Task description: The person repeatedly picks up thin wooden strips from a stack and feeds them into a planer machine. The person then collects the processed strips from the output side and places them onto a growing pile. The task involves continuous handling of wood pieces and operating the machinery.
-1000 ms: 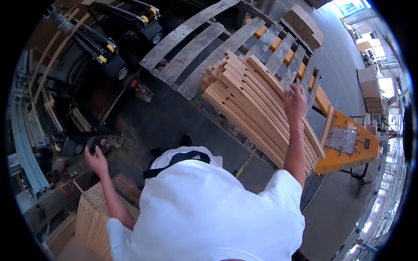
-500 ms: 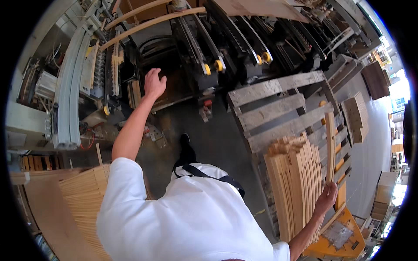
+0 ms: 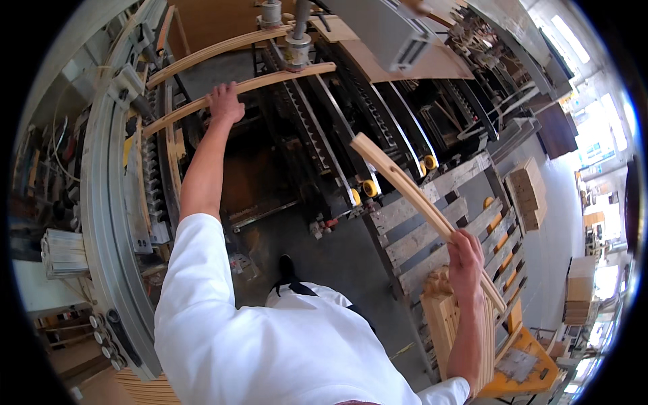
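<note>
Got a big machine (image 3: 111, 223) up top and to the left. Swing a long part carelessly and could clip the toothed rails (image 3: 312, 125), chipping an end. All hard metal, dark and grey with bright edges.

Next, a pallet (image 3: 466, 174). Could catch a slat tip in the gaps if lowered blind. Rough, greyish, worn planks. Yellow pallet jack (image 3: 540, 379) at the near end, scuffed on top.

On the pallet, a stack of slats (image 3: 439, 324). Could spread or slide if bumped by the right forearm (image 3: 466, 337). Pale wood, bowed, packed close.

Down to single pieces: a curved slat (image 3: 270, 79) lying across the machine, near a round clamp (image 3: 297, 52), maybe touching, can't tell. Could get tugged out of line by too much pull. Pale, smooth-looking.

Another slat (image 3: 405, 183) held tilted over the pallet. Could twist or dip, being gripped well off-centre. Long groove or seam, so can't rule out two pieces together.

Hands last: left hand (image 3: 226, 102) with fingers over the machine's slat, gripping or just touching, can't tell; right hand (image 3: 466, 256) wrapped around the tilted one.
</note>
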Demonstrator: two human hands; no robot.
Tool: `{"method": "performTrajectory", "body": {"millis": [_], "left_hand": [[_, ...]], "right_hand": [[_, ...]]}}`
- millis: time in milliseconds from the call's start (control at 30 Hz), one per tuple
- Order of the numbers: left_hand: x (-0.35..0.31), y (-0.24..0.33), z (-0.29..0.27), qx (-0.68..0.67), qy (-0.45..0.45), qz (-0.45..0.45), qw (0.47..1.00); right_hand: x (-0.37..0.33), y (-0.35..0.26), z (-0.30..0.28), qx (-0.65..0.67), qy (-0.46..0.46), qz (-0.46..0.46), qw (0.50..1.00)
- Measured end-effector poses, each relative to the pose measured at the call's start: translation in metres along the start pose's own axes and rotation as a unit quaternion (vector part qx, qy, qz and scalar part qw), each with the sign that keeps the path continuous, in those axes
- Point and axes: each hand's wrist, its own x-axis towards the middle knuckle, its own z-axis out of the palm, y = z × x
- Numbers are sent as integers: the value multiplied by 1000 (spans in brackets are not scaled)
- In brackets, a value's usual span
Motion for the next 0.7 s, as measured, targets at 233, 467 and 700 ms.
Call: {"method": "performTrajectory", "body": {"millis": [233,467,700], "left_hand": [[-119,20,-21,-220,-52,152,962],[-295,63,-71,-380,-182,123,899],[-361,46,-115,-386,-238,-10,891]], "right_hand": [[162,-50,109,47,-68,-171,982],[299,-147,265,106,-134,-360,917],[361,-258,396,68,-128,-464,874]]}}
